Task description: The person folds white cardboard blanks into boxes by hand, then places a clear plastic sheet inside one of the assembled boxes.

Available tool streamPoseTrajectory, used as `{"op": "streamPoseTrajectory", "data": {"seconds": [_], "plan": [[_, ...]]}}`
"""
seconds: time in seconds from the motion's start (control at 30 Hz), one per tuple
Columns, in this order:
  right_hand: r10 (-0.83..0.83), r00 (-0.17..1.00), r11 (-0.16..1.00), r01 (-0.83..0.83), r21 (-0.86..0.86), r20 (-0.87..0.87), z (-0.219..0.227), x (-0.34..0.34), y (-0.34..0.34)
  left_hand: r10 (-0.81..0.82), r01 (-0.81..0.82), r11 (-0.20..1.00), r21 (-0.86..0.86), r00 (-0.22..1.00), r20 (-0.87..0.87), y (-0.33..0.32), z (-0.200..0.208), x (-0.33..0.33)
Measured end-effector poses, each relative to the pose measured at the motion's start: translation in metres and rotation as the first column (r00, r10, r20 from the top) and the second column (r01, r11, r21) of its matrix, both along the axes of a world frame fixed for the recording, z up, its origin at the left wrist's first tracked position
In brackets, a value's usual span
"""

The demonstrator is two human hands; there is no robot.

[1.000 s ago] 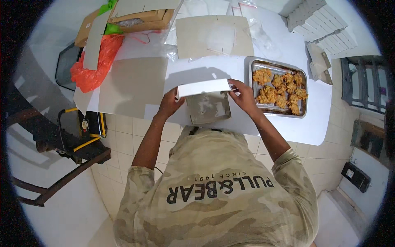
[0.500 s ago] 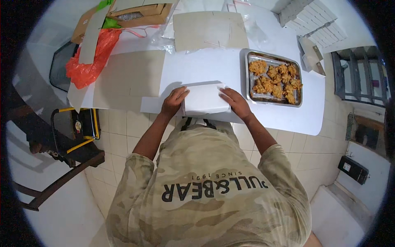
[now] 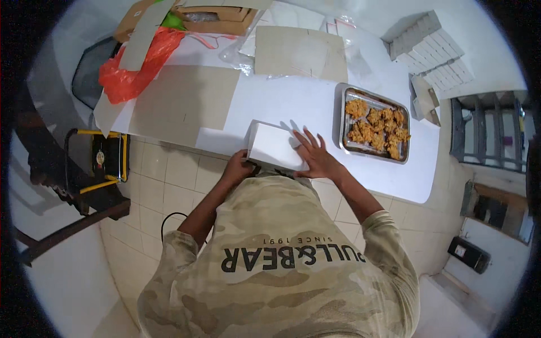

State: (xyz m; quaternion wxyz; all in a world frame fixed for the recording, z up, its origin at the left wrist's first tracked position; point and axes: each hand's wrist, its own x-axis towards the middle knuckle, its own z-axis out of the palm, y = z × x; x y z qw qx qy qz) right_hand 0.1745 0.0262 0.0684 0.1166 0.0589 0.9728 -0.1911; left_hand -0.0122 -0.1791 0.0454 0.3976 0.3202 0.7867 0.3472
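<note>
A small white cardboard box (image 3: 276, 147) lies at the near edge of the table, its top panel closed flat. My left hand (image 3: 241, 167) is closed at the box's near left corner; its fingertips are partly hidden under the edge. At the right end of the box my right hand (image 3: 316, 156) has its fingers spread, with the palm against that end. To the right, a metal tray (image 3: 345, 115) bears several golden-brown fried pieces (image 3: 376, 128).
Flat grey cardboard sheets (image 3: 186, 96) lie on the left and at the back of the white table (image 3: 239, 121). A red plastic bag (image 3: 127, 76) sits at the far left. White folded boxes (image 3: 431, 50) are stacked at the back right, beside an opened box (image 3: 424, 98).
My right hand has spread its fingers against the box's right end. My left hand has slid down to the near left corner. The box now sits slightly turned.
</note>
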Motion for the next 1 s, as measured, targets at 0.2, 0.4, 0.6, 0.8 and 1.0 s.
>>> {"op": "streamPoseTrajectory", "data": {"seconds": [0.2,0.4,0.6,0.8,1.0], "plan": [[0.047,0.996,0.986,-0.059,-0.155,-0.080,-0.020,-0.077,-0.020,0.229,-0.269,0.920,0.286,0.959,0.166,0.004,-0.068,-0.006],[-0.059,0.998,0.996,0.059,0.074,0.001,-0.032,-0.108,-0.028,0.457,-0.503,0.826,0.253,0.861,0.221,0.022,-0.062,-0.004],[-0.016,0.999,1.000,0.016,-0.007,-0.033,-0.039,-0.104,-0.023,0.481,-0.588,0.700,0.405,0.807,0.341,0.023,-0.071,0.004],[-0.043,0.998,0.998,0.045,0.050,-0.036,-0.040,-0.110,-0.029,0.464,-0.376,0.739,0.559,0.886,-0.018,0.024,-0.084,0.002],[-0.130,0.985,0.978,0.109,0.177,0.110,-0.034,-0.114,-0.039,0.466,-0.534,0.788,0.307,0.842,0.270,0.025,-0.076,0.004]]}}
